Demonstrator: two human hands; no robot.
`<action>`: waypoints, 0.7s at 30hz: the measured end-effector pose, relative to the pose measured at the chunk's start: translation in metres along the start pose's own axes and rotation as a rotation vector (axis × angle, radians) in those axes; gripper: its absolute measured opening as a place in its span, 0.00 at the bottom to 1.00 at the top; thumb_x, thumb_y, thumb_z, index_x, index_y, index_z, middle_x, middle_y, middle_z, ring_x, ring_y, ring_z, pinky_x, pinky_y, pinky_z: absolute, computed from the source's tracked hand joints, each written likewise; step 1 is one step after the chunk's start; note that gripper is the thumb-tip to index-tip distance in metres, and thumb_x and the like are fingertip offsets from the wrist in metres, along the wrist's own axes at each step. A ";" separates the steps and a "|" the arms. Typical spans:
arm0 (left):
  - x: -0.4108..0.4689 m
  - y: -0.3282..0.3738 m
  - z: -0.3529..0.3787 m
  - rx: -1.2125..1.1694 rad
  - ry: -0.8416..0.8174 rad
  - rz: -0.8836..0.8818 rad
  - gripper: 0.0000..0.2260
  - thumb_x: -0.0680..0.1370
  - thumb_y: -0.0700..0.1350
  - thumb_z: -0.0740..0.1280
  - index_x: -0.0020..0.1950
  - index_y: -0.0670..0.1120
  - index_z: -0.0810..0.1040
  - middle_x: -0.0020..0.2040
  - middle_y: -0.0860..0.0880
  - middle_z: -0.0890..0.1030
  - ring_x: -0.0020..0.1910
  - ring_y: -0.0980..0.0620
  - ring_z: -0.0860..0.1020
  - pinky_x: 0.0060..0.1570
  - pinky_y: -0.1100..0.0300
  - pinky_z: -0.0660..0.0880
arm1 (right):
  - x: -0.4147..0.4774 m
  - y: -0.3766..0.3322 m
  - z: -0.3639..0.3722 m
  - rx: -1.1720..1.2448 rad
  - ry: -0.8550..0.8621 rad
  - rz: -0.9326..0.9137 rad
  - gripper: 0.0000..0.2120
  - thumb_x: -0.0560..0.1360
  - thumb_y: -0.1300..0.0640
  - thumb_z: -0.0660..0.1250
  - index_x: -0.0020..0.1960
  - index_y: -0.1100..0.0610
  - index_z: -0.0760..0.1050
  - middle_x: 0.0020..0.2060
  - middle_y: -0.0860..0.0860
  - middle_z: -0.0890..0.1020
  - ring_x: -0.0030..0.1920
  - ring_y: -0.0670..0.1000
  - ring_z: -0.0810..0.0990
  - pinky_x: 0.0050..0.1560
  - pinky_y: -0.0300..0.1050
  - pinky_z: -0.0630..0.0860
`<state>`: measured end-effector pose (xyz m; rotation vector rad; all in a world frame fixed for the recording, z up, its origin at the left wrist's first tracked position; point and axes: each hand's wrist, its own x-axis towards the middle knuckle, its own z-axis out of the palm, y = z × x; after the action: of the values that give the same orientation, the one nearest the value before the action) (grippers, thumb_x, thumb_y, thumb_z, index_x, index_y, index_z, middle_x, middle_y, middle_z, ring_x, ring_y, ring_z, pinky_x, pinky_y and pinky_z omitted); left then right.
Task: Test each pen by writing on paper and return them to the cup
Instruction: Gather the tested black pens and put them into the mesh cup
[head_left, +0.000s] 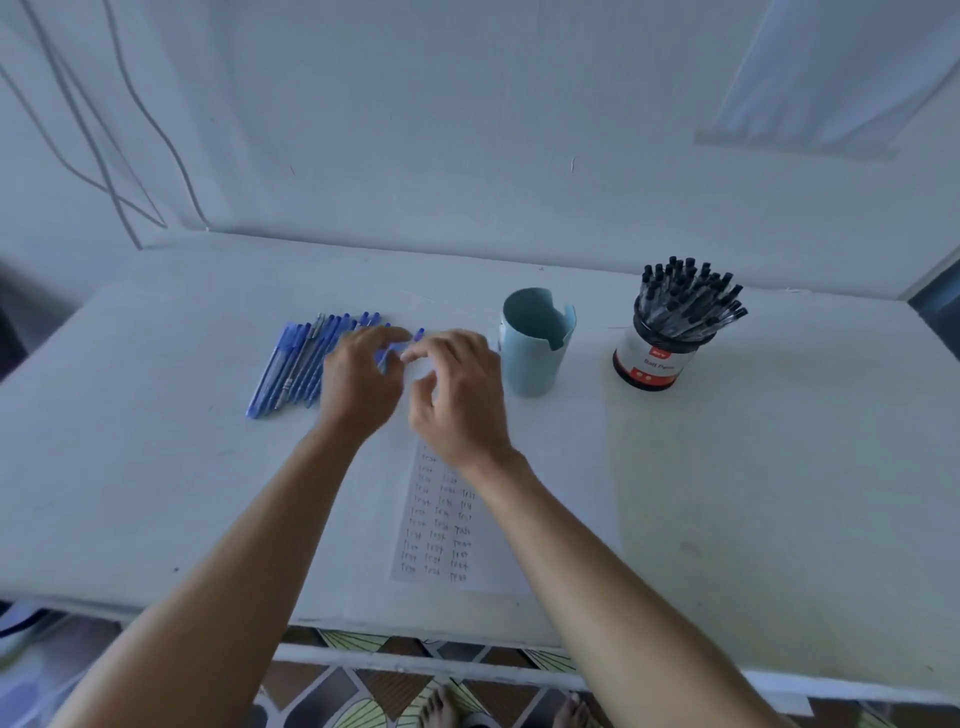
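Observation:
A blue pen (396, 349) is held just above the white table between my two hands. My left hand (358, 382) grips its barrel with curled fingers. My right hand (460, 395) has its fingertips curled at the capped end; motion blur hides the exact contact. Left of my hands, several blue pens (296, 366) lie side by side in a row. The light blue cup (535, 348) stands upright just right of my right hand, and I see no pens in it. A paper sheet (441, 525) with columns of handwritten "test" words lies under my right forearm.
A jar (652, 364) full of black-capped pens stands to the right of the cup. The white table (753, 493) ends at a wall behind. Cables hang on the wall at far left (130, 156). Patterned floor and bare feet show below the table's front edge.

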<state>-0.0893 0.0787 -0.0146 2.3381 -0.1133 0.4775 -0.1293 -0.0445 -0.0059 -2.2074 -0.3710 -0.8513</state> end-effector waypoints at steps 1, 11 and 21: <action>0.004 -0.010 -0.007 0.022 0.050 -0.034 0.10 0.75 0.37 0.66 0.53 0.44 0.84 0.52 0.44 0.84 0.53 0.40 0.79 0.53 0.53 0.71 | 0.001 -0.003 0.008 -0.006 -0.056 0.059 0.16 0.68 0.63 0.56 0.49 0.58 0.80 0.46 0.52 0.82 0.51 0.58 0.78 0.52 0.52 0.74; 0.035 -0.079 -0.049 0.423 -0.192 -0.620 0.50 0.68 0.77 0.62 0.73 0.37 0.64 0.70 0.37 0.68 0.71 0.37 0.65 0.68 0.43 0.63 | 0.045 -0.011 0.077 -0.298 -0.706 0.559 0.46 0.75 0.32 0.63 0.77 0.63 0.52 0.70 0.60 0.63 0.69 0.61 0.65 0.66 0.52 0.67; 0.060 -0.091 -0.067 0.392 -0.344 -0.516 0.31 0.72 0.58 0.72 0.65 0.39 0.70 0.62 0.39 0.75 0.61 0.39 0.74 0.53 0.51 0.71 | 0.074 -0.010 0.101 -0.269 -0.824 0.572 0.49 0.67 0.36 0.73 0.75 0.62 0.56 0.65 0.57 0.63 0.66 0.58 0.65 0.50 0.47 0.68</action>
<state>-0.0339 0.1940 -0.0077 2.6792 0.4516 -0.1775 -0.0326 0.0355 -0.0026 -2.6319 0.0224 0.3608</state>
